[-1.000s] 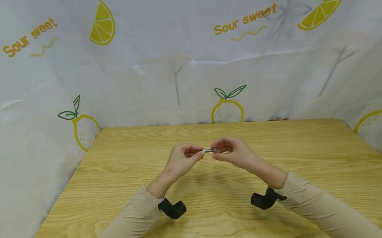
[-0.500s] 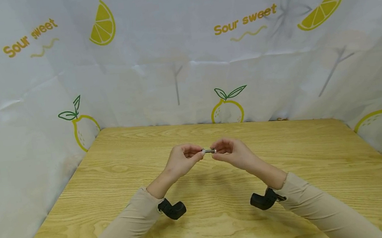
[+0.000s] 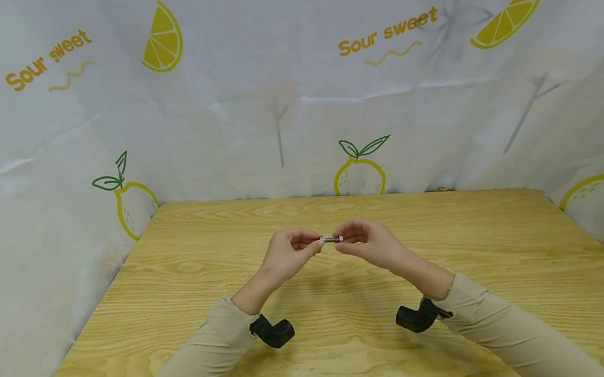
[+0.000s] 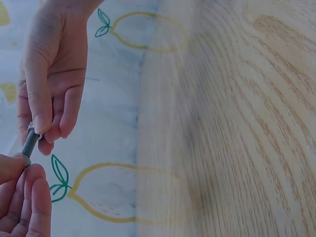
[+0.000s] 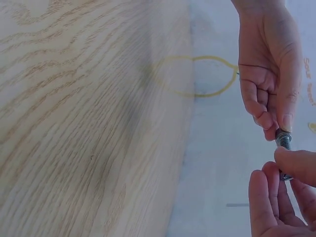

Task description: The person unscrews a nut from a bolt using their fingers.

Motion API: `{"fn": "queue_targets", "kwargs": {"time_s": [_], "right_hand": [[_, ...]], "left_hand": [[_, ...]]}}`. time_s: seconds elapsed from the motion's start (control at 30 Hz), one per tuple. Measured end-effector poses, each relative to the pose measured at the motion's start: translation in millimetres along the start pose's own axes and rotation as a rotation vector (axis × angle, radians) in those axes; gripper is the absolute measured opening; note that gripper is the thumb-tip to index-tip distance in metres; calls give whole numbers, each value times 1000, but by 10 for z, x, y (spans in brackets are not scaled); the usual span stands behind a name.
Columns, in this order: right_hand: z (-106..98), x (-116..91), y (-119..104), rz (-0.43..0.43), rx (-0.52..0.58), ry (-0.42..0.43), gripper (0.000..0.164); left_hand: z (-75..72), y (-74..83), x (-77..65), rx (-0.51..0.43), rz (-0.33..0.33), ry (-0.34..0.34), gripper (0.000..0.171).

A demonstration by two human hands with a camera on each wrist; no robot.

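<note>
Centrally, a threaded bolt (image 3: pixel 331 239) spans the gap between the two hands, raised above the wood-grain table (image 3: pixel 348 367) and roughly level. A wider metal part sits at each end; which is the head and which a nut cannot be told, as fingertips cover much of both. The bolt is held by its ends, presumably to keep the shaft steady, aligned and supported from both sides, with part of the thread exposed. Holding it in the air likely leaves the fingers room around each end.

Left hand (image 3: pixel 286 255): thumb and fingers are brought together in a pinch on the bolt's left end, the thumb on the near side. Right hand (image 3: pixel 373 244): thumb and fingers close on the right end in the same way; in the right wrist view, its thumb overlaps part of the shaft. The fingertips of the two hands stay apart, with the bolt bridging them.

Each wrist carries a black mount, left (image 3: pixel 273 332) and right (image 3: pixel 418 318), below the hands. A lemon-print curtain (image 3: pixel 230 77) hangs behind the table.
</note>
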State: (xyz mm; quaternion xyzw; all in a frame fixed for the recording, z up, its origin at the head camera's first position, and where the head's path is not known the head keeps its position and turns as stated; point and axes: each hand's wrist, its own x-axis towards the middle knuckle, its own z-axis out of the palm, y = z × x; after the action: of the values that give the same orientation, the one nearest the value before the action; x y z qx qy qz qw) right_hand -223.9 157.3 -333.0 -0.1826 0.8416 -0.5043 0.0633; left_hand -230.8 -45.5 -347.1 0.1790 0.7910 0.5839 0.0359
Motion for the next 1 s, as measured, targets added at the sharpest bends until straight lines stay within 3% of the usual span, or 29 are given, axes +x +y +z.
{"fn": "queue_targets", "kwargs": {"time_s": [0.17,0.3,0.5,0.73,0.9,1.0], "right_hand": [[-8,9,3,9,27,-36,41],[-15,10,-2,17,57,-64,39],[-6,4,-15,-7,6,-9,28],[-19,4,-30,34,39,-55,41],[-15,18,-21,61,66,-58,35],[-9,20,-15,32,59,-36,28]], "left_hand": [[-1,-4,-2,-3,6,-5,20],[-3,-6,-3,-3,5,-1,20],[-10,-7,0,-2,-4,-2,20],[-14,0,2,6,-6,-3,20],[-14,7,0,7,-2,5,20],[-15,5,0,5,1,3,20]]}}
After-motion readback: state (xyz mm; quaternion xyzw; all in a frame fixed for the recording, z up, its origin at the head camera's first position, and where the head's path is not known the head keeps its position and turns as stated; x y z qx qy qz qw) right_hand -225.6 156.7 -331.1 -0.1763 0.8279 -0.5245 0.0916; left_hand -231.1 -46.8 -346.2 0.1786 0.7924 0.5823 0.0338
